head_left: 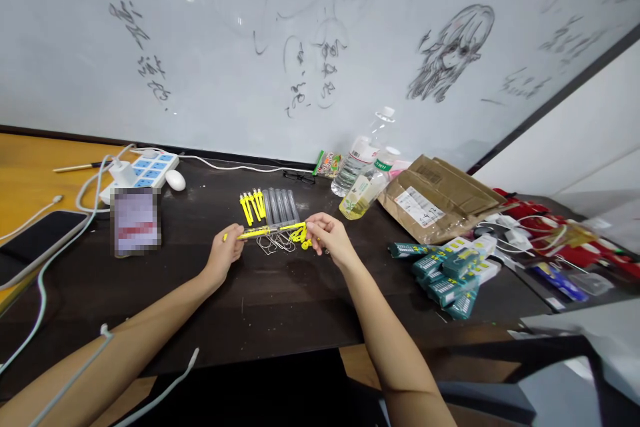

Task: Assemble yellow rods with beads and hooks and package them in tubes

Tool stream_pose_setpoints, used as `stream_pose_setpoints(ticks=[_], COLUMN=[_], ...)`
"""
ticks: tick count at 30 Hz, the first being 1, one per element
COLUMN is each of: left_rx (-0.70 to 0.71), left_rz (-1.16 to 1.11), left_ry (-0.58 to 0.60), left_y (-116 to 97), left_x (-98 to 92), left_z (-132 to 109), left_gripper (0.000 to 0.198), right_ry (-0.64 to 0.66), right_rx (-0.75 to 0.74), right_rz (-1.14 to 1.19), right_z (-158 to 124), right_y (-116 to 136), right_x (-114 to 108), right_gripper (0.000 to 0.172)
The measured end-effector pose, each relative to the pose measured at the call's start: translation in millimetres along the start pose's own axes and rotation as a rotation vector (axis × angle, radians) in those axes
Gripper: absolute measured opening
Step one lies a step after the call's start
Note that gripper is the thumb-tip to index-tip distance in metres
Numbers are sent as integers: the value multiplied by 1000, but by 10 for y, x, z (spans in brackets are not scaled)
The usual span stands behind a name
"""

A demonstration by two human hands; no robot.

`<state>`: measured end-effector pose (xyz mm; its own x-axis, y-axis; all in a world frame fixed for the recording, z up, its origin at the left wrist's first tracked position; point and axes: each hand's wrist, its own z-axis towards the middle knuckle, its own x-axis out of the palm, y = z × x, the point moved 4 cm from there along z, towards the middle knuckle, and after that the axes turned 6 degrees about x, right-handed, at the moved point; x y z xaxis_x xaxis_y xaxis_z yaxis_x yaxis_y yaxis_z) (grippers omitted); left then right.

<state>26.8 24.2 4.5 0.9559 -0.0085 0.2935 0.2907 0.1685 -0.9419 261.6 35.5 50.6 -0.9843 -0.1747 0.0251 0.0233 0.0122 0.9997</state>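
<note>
A slim clear tube with yellow parts [257, 231] stretches between my hands, a little above the table. My left hand [225, 257] is closed on its left end, with a yellow tip poking out past the fingers. Its yellow right end is pinched between the thumb and fingers of my right hand [327, 237]. Just beyond lie several clear tubes [281, 203] side by side, and to their left several yellow sticks [251, 205] with metal tips. Bent metal wire hooks [274, 244] lie under the held tube. Small yellow pieces [300, 236] are beside my right fingertips.
At left are a power strip [159, 163], cables and a phone [37, 243]. Behind stand a water bottle [356, 163] and a tilted drink bottle [365, 192]. A cardboard parcel [435, 197] and several green boxes [450, 273] lie at right. A whiteboard [215, 80] rises behind the table.
</note>
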Motion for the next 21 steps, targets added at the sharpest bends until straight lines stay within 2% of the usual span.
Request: stream_pose_setpoints(ticks=[21], left_rx=[-23], left_rz=[9], left_ry=[56], left_y=[5], left_x=[52], left_z=[-29], left_gripper=[33], right_ry=[83], right_rx=[-44], right_rz=[-8], right_z=[-27], right_y=[10], right_x=[78], right_gripper=[29])
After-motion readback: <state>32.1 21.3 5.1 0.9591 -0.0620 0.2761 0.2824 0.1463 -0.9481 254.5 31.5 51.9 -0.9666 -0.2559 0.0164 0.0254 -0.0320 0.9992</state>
